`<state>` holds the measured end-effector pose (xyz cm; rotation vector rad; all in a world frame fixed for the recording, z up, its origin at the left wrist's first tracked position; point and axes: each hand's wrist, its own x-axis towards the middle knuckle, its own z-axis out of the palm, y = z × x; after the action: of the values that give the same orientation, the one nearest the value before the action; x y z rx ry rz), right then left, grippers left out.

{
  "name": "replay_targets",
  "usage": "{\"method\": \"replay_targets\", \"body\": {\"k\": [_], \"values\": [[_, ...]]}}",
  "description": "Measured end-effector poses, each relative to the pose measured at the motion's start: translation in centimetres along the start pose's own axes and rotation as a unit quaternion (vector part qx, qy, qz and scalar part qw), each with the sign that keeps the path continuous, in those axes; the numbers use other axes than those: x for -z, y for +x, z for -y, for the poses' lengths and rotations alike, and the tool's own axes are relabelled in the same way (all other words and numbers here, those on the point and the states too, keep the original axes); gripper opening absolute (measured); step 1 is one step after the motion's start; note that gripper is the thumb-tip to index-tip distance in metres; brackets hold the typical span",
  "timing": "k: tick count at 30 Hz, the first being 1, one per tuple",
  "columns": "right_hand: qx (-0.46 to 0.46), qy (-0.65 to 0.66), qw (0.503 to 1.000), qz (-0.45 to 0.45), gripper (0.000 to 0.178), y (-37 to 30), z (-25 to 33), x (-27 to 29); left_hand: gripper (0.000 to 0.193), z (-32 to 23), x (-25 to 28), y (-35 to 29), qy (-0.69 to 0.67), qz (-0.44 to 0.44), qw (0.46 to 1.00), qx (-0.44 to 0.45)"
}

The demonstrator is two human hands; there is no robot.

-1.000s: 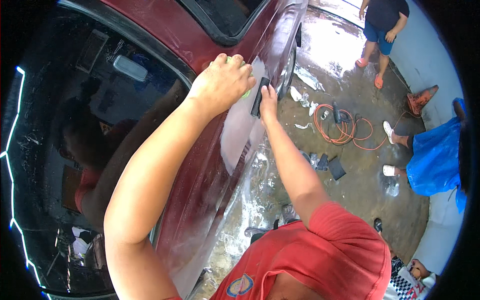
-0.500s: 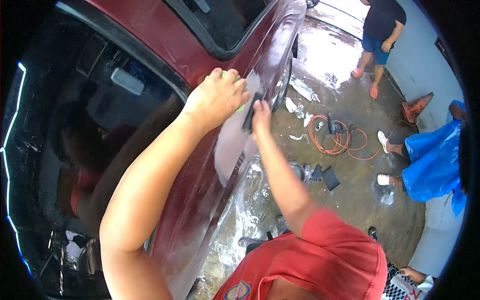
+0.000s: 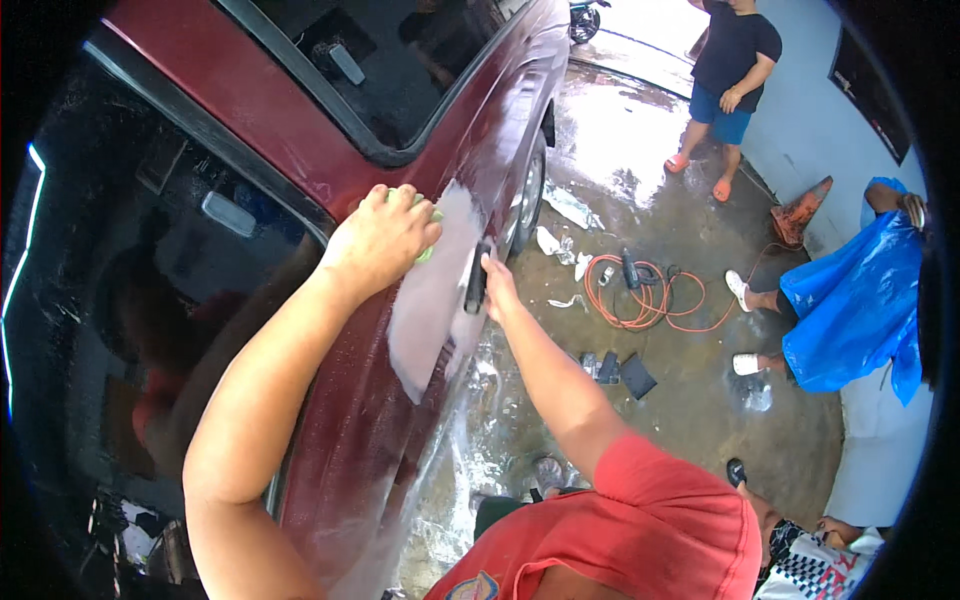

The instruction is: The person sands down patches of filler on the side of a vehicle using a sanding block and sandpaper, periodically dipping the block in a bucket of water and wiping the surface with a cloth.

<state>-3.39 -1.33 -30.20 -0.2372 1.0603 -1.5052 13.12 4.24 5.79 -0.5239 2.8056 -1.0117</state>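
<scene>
My left hand [image 3: 385, 238] presses a green sponge [image 3: 429, 250] against the top of a dark red car door [image 3: 360, 440], just under the window edge. Only small bits of the sponge show past my fingers. A pale patch of soap foam [image 3: 425, 310] spreads down the door below that hand. My right hand [image 3: 498, 282] grips the black door handle [image 3: 476, 288] right beside the foam. Both forearms reach up from the lower edge, and my red shirt fills the bottom right.
The car's dark windows [image 3: 380, 70] and front wheel [image 3: 530, 195] lie ahead. On the wet concrete floor [image 3: 700, 400] are an orange coiled cord [image 3: 640, 298], black pads [image 3: 612, 370] and an orange cone [image 3: 802, 210]. One person in blue shorts [image 3: 735, 70] and another in a blue plastic apron [image 3: 850, 300] are at the right.
My left hand has rubbed the sponge a little along the top of the door and the foam patch has grown. My right hand has stayed on the handle. The view has shifted.
</scene>
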Motion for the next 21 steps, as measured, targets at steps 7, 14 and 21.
{"method": "replay_targets", "body": {"k": [7,14,21], "values": [[0.013,-0.332,0.943,-0.018,0.035,-12.6,-6.2,22.5,0.023,-0.2,0.0,0.0,-0.008,-0.007,1.000,0.003],[-0.198,-0.679,0.706,-0.038,0.046,-31.9,-6.9,46.9,0.018,-0.5,0.5,-0.2,-0.006,-0.066,0.998,-0.012],[-0.351,-0.681,0.627,-0.142,0.051,-49.4,-7.1,54.8,0.022,-0.8,1.3,-0.1,0.020,-0.038,0.999,-0.013]]}}
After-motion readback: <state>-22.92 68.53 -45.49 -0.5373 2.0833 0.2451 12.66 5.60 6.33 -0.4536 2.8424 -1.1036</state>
